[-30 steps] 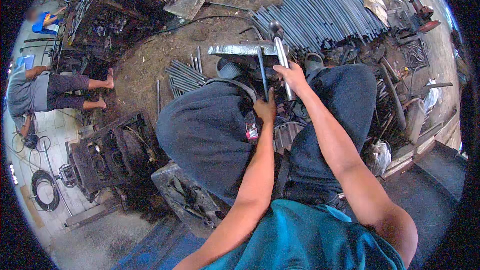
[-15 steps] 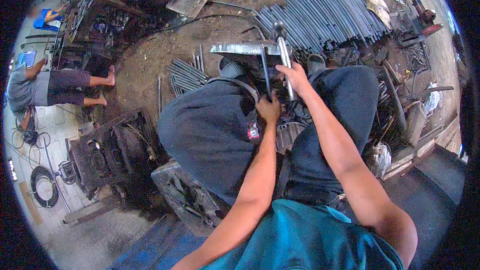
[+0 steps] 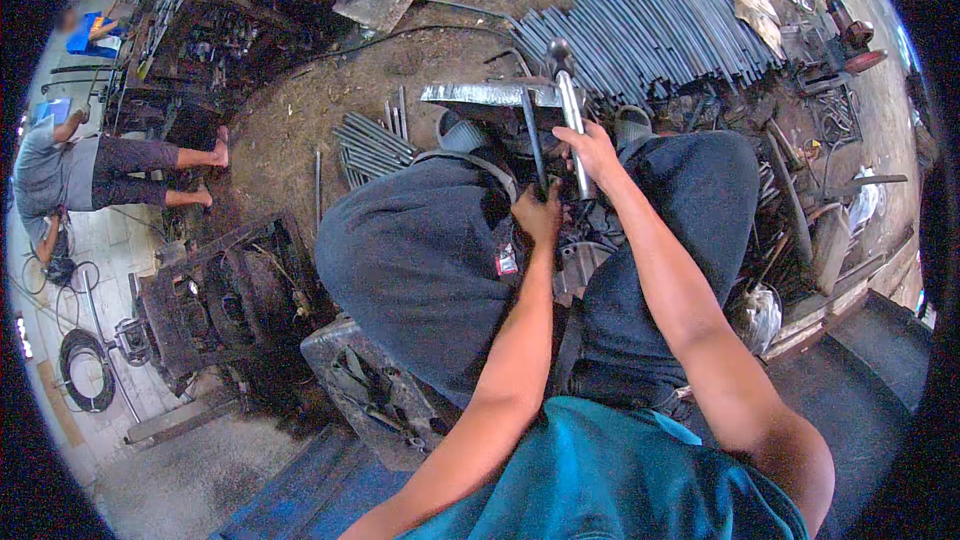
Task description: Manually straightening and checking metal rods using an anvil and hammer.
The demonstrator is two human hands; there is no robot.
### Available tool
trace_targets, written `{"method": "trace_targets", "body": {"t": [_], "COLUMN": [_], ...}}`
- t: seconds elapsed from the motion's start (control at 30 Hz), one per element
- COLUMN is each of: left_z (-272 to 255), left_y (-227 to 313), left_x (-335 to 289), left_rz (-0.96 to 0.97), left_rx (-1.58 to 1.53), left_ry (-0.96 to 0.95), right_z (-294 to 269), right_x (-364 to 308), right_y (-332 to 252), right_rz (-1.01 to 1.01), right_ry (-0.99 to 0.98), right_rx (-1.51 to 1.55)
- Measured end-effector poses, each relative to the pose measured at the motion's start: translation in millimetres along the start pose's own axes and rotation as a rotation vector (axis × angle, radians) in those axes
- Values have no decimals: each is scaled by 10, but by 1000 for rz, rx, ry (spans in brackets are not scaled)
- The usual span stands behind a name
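Between my knees, my left hand (image 3: 537,215) is closed round the lower end of a dark metal rod (image 3: 533,135). The rod points away from me, its far end at a metal block (image 3: 480,95) with a bright, shiny edge; whether they touch I cannot tell. Just right of the rod, my right hand (image 3: 592,153) grips the shiny metal handle of a hammer (image 3: 570,105). Its rounded head is at the far end, over the right part of the block. Below my hands, dark items between my legs are partly hidden.
A broad row of metal rods (image 3: 650,35) lies on the ground beyond the block, with a smaller pile of rods (image 3: 372,148) at left. A shovel (image 3: 375,5) lies farther off. Dark machinery (image 3: 225,305) stands left of my leg. A barefoot person (image 3: 75,175) is at far left.
The hammer head has shifted very slightly away from me. My left hand and the rod look almost the same. At far left, the person's arm has moved a little.
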State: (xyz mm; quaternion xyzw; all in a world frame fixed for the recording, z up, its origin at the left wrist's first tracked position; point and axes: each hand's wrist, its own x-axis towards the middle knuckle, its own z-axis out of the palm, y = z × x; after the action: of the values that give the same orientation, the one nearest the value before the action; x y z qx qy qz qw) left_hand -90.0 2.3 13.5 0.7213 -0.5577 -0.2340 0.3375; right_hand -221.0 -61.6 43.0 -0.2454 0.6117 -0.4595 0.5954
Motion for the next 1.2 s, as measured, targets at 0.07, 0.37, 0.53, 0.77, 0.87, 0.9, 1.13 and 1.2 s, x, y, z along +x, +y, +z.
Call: {"method": "trace_targets", "body": {"t": [0.07, 0.37, 0.53, 0.77, 0.87, 0.9, 1.13, 1.2], "left_z": [6, 193, 382, 268, 113, 58, -47, -69], "left_y": [-9, -271, -705, -489, -149, -92, 60, 48], "left_x": [-15, -50, -82, 22, 27, 35, 58, 80], "left_rz": [21, -49, -109, 53, 35, 62, 122, 159], "left_rx": [7, 35, 28, -130, -247, -259, -74, -102], "left_ry": [31, -67, -83, 44, 22, 45, 55, 36], "right_z": [-5, -56, 2, -24, -101, -78, -60, -35], "right_x": [11, 39, 42, 38, 57, 49, 85, 78], "right_y": [17, 67, 37, 41, 112, 92, 100, 67], "right_rz": [0, 6, -12, -15, -11, -20, -31, -16], "right_ry": [-1, 12, -15, -15, 3, -5, -15, -19], "right_rx": [1, -22, -5, -20, -19, -25, -35, -40]}}
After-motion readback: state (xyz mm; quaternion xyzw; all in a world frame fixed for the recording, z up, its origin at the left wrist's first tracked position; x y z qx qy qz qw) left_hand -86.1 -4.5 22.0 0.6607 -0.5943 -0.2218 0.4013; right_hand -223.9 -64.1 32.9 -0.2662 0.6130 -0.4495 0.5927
